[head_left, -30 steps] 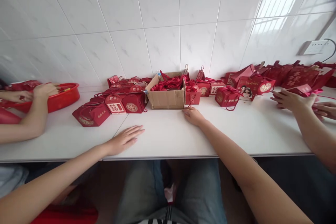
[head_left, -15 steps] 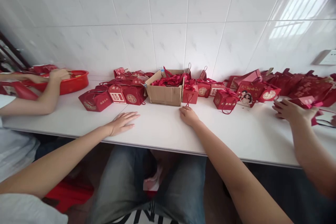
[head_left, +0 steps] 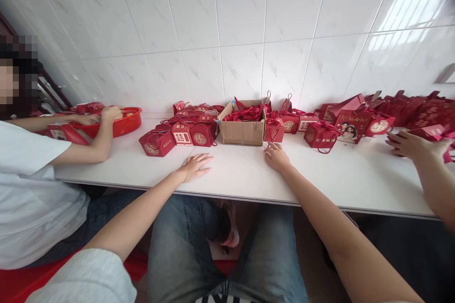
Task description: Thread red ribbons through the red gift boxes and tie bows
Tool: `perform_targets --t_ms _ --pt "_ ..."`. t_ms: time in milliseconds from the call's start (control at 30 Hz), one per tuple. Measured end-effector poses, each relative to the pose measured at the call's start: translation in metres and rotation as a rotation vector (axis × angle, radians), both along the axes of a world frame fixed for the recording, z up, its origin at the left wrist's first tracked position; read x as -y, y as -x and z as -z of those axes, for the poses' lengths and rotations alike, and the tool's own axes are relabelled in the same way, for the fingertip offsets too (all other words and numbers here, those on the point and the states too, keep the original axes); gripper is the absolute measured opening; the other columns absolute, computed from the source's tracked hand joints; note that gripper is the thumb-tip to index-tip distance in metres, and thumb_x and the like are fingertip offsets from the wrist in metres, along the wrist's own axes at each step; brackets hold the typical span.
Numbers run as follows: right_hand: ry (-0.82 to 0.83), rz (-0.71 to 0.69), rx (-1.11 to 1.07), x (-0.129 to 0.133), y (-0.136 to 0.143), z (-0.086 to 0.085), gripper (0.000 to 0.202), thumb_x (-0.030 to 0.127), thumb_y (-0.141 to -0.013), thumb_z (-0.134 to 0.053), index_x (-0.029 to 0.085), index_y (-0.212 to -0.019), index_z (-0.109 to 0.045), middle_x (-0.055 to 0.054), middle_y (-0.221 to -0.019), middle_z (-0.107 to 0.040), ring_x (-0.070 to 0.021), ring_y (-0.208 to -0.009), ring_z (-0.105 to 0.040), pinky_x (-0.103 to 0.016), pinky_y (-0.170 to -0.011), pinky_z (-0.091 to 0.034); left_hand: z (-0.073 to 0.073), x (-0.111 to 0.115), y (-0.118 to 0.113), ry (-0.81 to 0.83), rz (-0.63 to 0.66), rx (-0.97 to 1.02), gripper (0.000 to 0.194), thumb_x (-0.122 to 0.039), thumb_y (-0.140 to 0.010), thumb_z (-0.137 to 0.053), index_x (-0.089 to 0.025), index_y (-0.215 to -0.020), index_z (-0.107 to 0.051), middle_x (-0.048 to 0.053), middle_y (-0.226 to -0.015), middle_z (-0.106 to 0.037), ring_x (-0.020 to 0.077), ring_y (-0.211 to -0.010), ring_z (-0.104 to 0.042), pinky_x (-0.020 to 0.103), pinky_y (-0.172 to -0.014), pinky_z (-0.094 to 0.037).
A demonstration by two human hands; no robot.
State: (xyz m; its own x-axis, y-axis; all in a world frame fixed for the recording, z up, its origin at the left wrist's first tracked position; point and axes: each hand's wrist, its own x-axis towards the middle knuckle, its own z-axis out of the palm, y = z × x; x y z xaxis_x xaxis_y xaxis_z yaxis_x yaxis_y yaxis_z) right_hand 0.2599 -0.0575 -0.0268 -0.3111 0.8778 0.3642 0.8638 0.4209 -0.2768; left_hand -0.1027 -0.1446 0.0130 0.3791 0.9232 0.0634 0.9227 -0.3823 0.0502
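Note:
My left hand (head_left: 195, 167) lies flat on the white table (head_left: 234, 170) with its fingers spread, holding nothing. My right hand (head_left: 277, 157) rests on the tabletop, fingers loosely apart and slightly bent. Its fingertips are at the thin cord of a red gift box (head_left: 275, 131); whether they touch the cord I cannot tell. Between and beyond my hands stands an open cardboard box (head_left: 241, 133) filled with dark red ribbons (head_left: 245, 112). Ahead of my left hand, red gift boxes (head_left: 202, 133) with gold print sit in a cluster.
At left, a co-worker's hands (head_left: 111, 113) are over a red plastic basin (head_left: 132, 123). Another person's hand (head_left: 412, 144) is on a red box at right. More gift boxes (head_left: 322, 136) and red bags (head_left: 423, 109) line the tiled wall (head_left: 245, 66).
The view has swung left, so everything sits further right and more of the left co-worker shows. My hands keep their places on the table.

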Motion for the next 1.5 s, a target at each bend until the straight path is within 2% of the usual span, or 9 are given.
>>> perform_targets --t_ms 233,467,567,667,800,1133,1333,1433,1500 --pt "0.03 0.172 -0.016 0.011 0.005 0.006 0.029 0.032 -0.093 -0.054 0.017 -0.118 -0.057 -0.01 -0.128 -0.052 -0.0236 -0.114 -0.052 -0.046 -0.096 -0.045 0.005 -0.014 0.008 -0.061 0.038 0.117 0.038 -0.034 -0.09 -0.058 -0.017 -0.124 -0.053 0.011 -0.133 -0.05 0.0284 -0.118 -0.051 0.053 -0.098 -0.043" --pt "0.04 0.221 -0.027 0.008 0.017 0.009 0.03 0.034 -0.093 -0.055 0.015 -0.116 -0.057 -0.009 -0.122 -0.055 -0.0235 -0.112 -0.053 -0.046 -0.095 -0.045 0.0 -0.088 -0.014 -0.011 0.291 0.248 0.028 -0.032 -0.092 -0.056 -0.015 -0.114 -0.058 0.009 -0.116 -0.06 0.0209 -0.098 -0.061 0.041 -0.083 -0.053" --pt "0.025 0.231 -0.023 0.007 0.02 0.011 0.029 0.033 -0.093 -0.054 0.015 -0.115 -0.057 -0.009 -0.121 -0.055 -0.0241 -0.114 -0.051 -0.046 -0.096 -0.043 0.006 -0.112 -0.025 0.035 0.369 0.267 0.027 -0.032 -0.092 -0.056 -0.015 -0.113 -0.058 0.008 -0.111 -0.061 0.019 -0.092 -0.062 0.038 -0.078 -0.055" --pt "0.013 0.224 -0.004 0.007 0.02 0.015 0.029 0.032 -0.094 -0.05 0.015 -0.115 -0.058 -0.01 -0.122 -0.055 -0.0248 -0.117 -0.047 -0.043 -0.098 -0.041 0.018 -0.12 -0.028 0.024 0.383 0.295 0.027 -0.031 -0.092 -0.055 -0.015 -0.113 -0.058 0.008 -0.112 -0.061 0.0193 -0.093 -0.062 0.039 -0.08 -0.054" --pt "-0.013 0.204 0.021 0.005 0.018 0.02 0.034 0.037 -0.093 -0.043 0.016 -0.115 -0.058 -0.012 -0.122 -0.055 -0.0262 -0.115 -0.046 -0.041 -0.099 -0.041 0.027 -0.118 -0.023 0.004 0.411 0.314 0.025 -0.032 -0.092 -0.055 -0.016 -0.111 -0.059 0.008 -0.112 -0.061 0.0195 -0.094 -0.061 0.04 -0.082 -0.053" --pt "-0.068 0.217 0.093 0.007 0.018 0.03 0.034 0.036 -0.093 -0.037 0.018 -0.114 -0.058 -0.012 -0.122 -0.055 -0.0272 -0.116 -0.048 -0.04 -0.097 -0.044 0.023 -0.113 -0.02 -0.021 0.448 0.22 0.022 -0.033 -0.093 -0.054 -0.016 -0.106 -0.061 0.007 -0.104 -0.063 0.0168 -0.086 -0.062 0.036 -0.078 -0.053" --pt "-0.048 0.248 0.259 -0.009 0.041 0.019 0.027 0.016 -0.084 -0.039 0.01 -0.094 -0.063 -0.024 -0.095 -0.059 -0.0359 -0.084 -0.059 -0.047 -0.063 -0.048 0.02 -0.099 -0.031 -0.025 0.289 0.174 0.023 -0.032 -0.093 -0.054 -0.017 -0.108 -0.06 0.007 -0.109 -0.063 0.0174 -0.089 -0.062 0.037 -0.08 -0.054" --pt "-0.071 0.297 0.274 -0.012 0.055 0.015 0.031 0.009 -0.082 -0.034 0.005 -0.087 -0.064 -0.028 -0.088 -0.059 -0.0385 -0.077 -0.06 -0.052 -0.062 -0.045 0.018 -0.073 -0.034 -0.068 0.168 0.177 0.023 -0.032 -0.093 -0.053 -0.017 -0.109 -0.06 0.008 -0.11 -0.062 0.0179 -0.091 -0.062 0.038 -0.081 -0.054" --pt "-0.088 0.287 0.252 -0.009 0.058 0.013 0.032 0.013 -0.086 -0.033 0.006 -0.088 -0.065 -0.027 -0.088 -0.059 -0.0383 -0.08 -0.061 -0.053 -0.067 -0.044 0.018 -0.051 -0.035 -0.091 0.114 0.177 0.023 -0.032 -0.093 -0.054 -0.016 -0.109 -0.06 0.008 -0.11 -0.062 0.0182 -0.092 -0.062 0.038 -0.081 -0.053"
